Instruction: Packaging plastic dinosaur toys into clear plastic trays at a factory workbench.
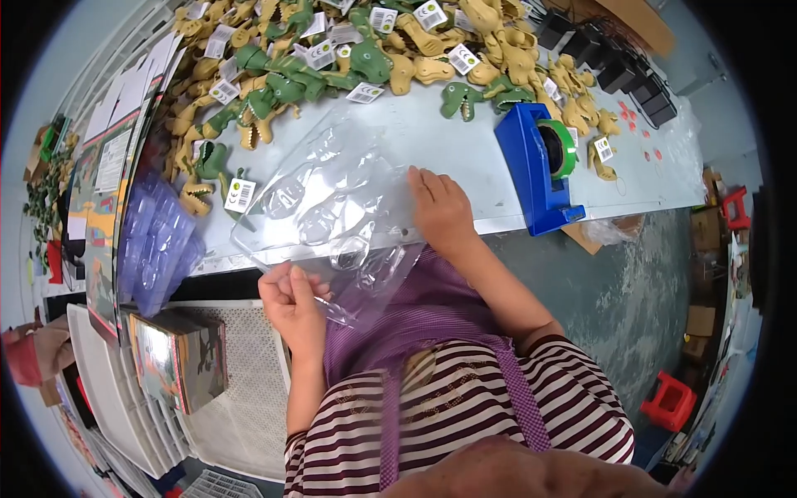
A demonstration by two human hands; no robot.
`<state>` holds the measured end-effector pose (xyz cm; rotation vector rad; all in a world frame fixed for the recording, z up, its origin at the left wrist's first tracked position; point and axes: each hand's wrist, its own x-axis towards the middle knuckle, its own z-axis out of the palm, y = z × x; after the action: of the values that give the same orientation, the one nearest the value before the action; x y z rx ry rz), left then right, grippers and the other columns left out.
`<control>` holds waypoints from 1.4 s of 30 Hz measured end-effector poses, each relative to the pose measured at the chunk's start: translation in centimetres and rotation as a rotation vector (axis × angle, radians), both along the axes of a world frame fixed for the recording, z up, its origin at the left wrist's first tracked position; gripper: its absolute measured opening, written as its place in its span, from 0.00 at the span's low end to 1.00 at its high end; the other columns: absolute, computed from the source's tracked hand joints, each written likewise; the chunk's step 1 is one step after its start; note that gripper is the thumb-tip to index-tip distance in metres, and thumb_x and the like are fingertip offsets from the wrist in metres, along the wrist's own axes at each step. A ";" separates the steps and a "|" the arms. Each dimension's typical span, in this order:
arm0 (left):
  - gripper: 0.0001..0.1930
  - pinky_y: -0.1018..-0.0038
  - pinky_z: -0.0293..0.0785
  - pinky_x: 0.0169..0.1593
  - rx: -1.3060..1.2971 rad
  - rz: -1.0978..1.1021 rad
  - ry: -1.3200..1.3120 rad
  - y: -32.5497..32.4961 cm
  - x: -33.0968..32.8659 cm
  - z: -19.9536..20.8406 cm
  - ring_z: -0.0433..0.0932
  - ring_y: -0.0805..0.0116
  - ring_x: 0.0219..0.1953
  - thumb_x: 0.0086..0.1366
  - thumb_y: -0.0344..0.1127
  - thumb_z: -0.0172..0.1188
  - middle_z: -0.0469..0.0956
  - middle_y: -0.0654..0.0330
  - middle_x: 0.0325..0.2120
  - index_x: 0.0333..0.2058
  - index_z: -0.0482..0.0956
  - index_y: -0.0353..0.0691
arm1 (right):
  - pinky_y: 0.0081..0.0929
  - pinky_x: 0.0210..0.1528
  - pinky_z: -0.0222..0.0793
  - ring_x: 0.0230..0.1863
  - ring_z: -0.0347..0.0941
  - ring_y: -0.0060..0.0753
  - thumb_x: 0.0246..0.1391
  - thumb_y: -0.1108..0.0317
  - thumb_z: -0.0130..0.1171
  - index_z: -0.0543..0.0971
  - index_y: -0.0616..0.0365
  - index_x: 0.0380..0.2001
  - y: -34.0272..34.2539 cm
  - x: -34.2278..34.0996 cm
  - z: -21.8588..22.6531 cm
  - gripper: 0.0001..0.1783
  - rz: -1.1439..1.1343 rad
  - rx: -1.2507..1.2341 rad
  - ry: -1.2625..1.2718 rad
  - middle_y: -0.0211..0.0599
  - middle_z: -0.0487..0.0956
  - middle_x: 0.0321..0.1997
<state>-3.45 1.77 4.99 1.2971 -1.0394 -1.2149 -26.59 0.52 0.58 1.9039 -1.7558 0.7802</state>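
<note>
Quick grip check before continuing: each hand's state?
Left hand: closed, holding the clear moulded plastic tray by its near edge.
Right hand: at its right edge; grip cannot be told.

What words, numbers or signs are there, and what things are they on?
I won't copy printed words, but print shows here:
White tags on toy animals: bold black sign, round green mark; tiny print unreadable.
Printed boards at left: white panel, too small to read.
Clear plastic tray by the left hand: none visible.
</note>
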 end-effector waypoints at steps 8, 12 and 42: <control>0.08 0.81 0.70 0.23 -0.030 -0.001 0.017 0.0 -0.1 -0.6 0.72 0.76 0.19 0.65 0.30 0.49 0.73 0.58 0.22 0.40 0.61 0.35 | 0.27 0.32 0.67 0.29 0.69 0.34 0.35 0.78 0.54 0.75 0.67 0.39 -0.2 0.0 0.4 0.21 0.033 0.004 0.034 0.37 0.72 0.32; 0.09 0.81 0.69 0.22 -0.029 0.001 0.006 0.0 0.0 -0.7 0.71 0.75 0.19 0.65 0.30 0.49 0.73 0.59 0.22 0.42 0.63 0.36 | 0.28 0.33 0.66 0.30 0.69 0.35 0.37 0.78 0.56 0.76 0.64 0.36 -0.3 0.0 0.7 0.16 0.051 0.013 -0.004 0.37 0.72 0.30; 0.24 0.79 0.75 0.35 -0.192 -0.027 -0.152 -0.4 -1.6 -1.5 0.75 0.72 0.32 0.64 0.25 0.47 0.73 0.52 0.37 0.56 0.48 0.35 | 0.32 0.29 0.71 0.25 0.71 0.44 0.39 0.79 0.52 0.67 0.63 0.26 0.1 -0.3 2.5 0.07 0.111 0.312 -0.085 0.42 0.72 0.27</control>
<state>-5.07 1.35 3.47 1.2426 -1.2547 -1.0206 -26.87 0.58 3.04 2.2159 -1.9299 0.6644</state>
